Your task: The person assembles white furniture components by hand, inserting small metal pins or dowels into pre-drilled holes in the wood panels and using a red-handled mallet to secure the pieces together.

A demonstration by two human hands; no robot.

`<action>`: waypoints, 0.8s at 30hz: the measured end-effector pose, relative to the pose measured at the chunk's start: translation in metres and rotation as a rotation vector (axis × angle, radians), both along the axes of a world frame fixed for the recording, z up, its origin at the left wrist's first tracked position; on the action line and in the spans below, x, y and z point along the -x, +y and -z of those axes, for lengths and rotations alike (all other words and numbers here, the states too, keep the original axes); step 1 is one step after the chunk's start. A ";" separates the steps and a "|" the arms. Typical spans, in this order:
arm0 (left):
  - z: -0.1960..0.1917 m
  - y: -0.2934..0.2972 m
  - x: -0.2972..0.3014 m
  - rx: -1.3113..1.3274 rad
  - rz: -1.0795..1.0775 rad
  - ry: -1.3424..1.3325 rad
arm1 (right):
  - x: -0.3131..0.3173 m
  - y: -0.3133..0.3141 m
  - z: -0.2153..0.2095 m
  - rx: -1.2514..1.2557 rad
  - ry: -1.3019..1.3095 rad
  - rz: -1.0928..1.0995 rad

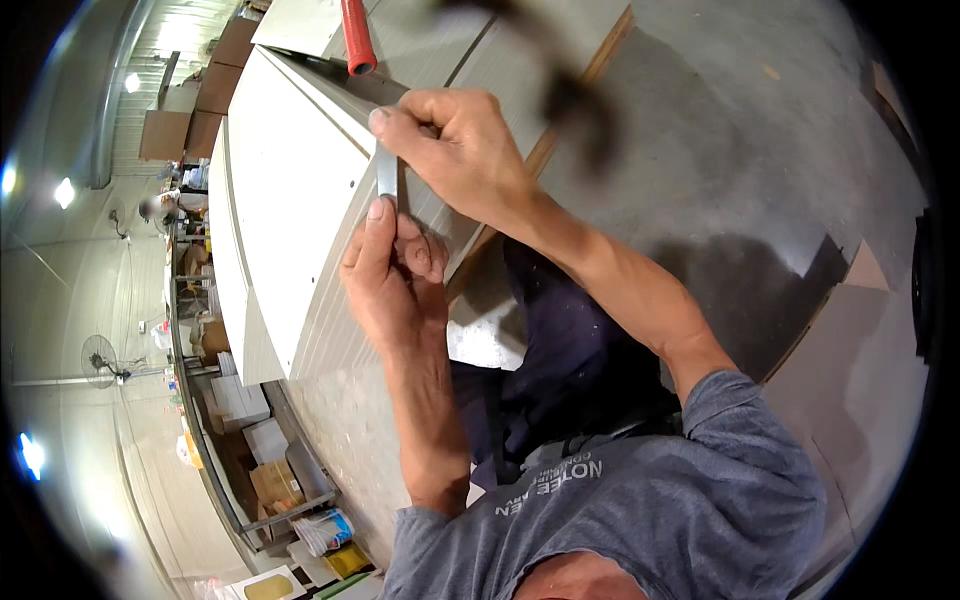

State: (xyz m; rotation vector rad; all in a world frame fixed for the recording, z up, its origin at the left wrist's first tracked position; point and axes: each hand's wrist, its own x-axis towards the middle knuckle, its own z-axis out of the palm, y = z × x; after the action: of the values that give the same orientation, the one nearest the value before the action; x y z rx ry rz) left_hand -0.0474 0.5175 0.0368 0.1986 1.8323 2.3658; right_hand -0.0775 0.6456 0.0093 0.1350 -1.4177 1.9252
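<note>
Between my two hands is a flat, narrow, silvery metal strip (388,176), held by the edge of a stack of white panels (300,185). My right hand (460,150) is closed round its far end, thumb on top. My left hand (392,265) pinches the near end between thumb and fingers. The fingers cover both ends of the strip, so its exact kind does not show. Just beyond my right hand, a red tubular handle (357,38) lies on the stack; its other end runs out of view.
A wooden strip (607,45) runs along the stack's right side. On the left stands a long shelf (240,505) with boxes and containers. Cardboard (850,350) lies on the concrete floor at right. A dark blurred object (580,110) hangs close to the camera.
</note>
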 end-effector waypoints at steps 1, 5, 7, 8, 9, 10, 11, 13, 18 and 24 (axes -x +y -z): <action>0.006 -0.004 0.004 -0.042 0.009 -0.024 | 0.001 -0.002 0.008 -0.021 0.016 0.029; 0.051 0.009 -0.015 0.165 -0.116 -0.202 | -0.014 -0.009 0.074 0.067 -0.228 0.025; 0.054 0.000 -0.010 0.160 -0.060 -0.157 | -0.019 -0.010 0.088 0.127 -0.268 -0.042; 0.053 -0.008 -0.012 0.166 -0.046 -0.157 | -0.022 -0.009 0.078 0.122 -0.277 -0.080; 0.047 -0.009 -0.014 0.145 -0.062 -0.079 | -0.023 -0.008 0.066 0.085 -0.259 -0.065; 0.039 -0.010 -0.010 0.113 -0.033 -0.016 | -0.021 -0.004 0.051 0.048 -0.237 -0.052; 0.026 -0.008 -0.010 0.106 -0.041 0.012 | -0.018 0.000 0.034 0.025 -0.170 -0.038; 0.000 0.008 -0.009 0.169 -0.036 0.126 | -0.004 0.012 0.011 -0.121 -0.023 0.000; 0.033 -0.004 0.002 -0.022 -0.015 0.017 | -0.004 0.000 0.031 -0.058 -0.068 0.035; 0.138 0.000 -0.030 0.349 -0.113 -0.463 | -0.039 -0.033 0.208 0.150 -0.639 0.002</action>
State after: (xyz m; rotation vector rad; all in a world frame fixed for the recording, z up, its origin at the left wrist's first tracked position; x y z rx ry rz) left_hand -0.0173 0.5178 -0.1009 -0.4602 1.9997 1.8902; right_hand -0.0390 0.6125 -0.1986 -0.6018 -1.6453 2.1666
